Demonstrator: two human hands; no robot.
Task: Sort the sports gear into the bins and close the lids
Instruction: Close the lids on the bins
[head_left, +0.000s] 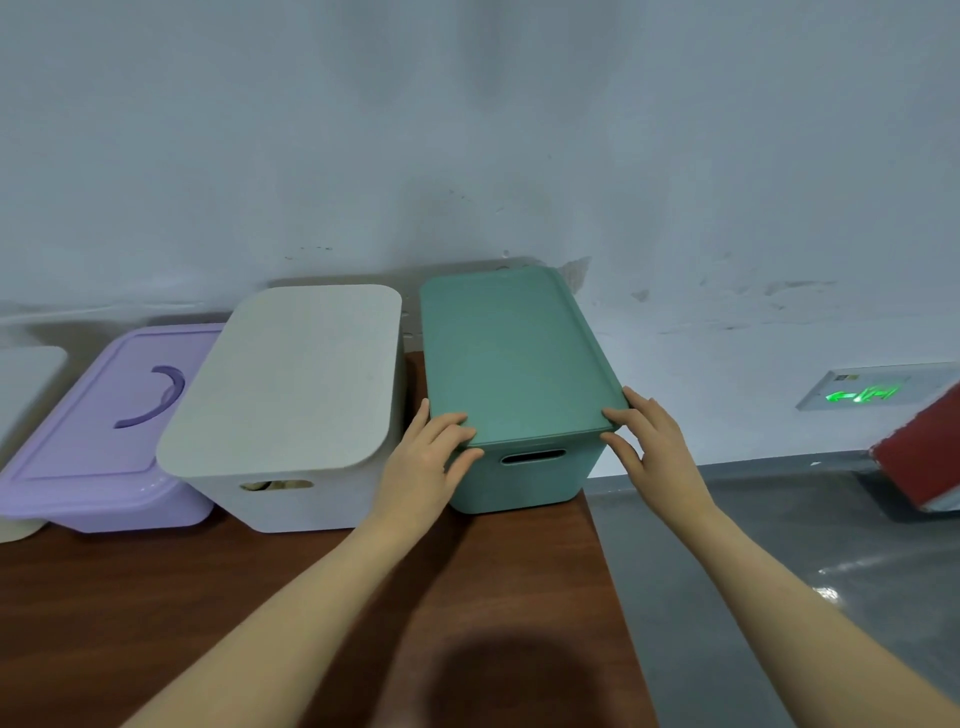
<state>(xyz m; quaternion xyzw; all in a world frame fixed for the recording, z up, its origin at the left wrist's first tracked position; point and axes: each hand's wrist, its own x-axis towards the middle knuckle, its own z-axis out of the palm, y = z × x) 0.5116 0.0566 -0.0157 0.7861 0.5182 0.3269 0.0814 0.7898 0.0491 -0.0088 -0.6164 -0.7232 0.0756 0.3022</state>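
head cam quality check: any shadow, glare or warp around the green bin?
Head view: a soft round shadow falls on the wooden table below the hands; glare streaks the grey floor at right; wide-angle warp bows the wall line and splays the bins; the green bin, left hand and right hand at its lid are reasonably sharp.
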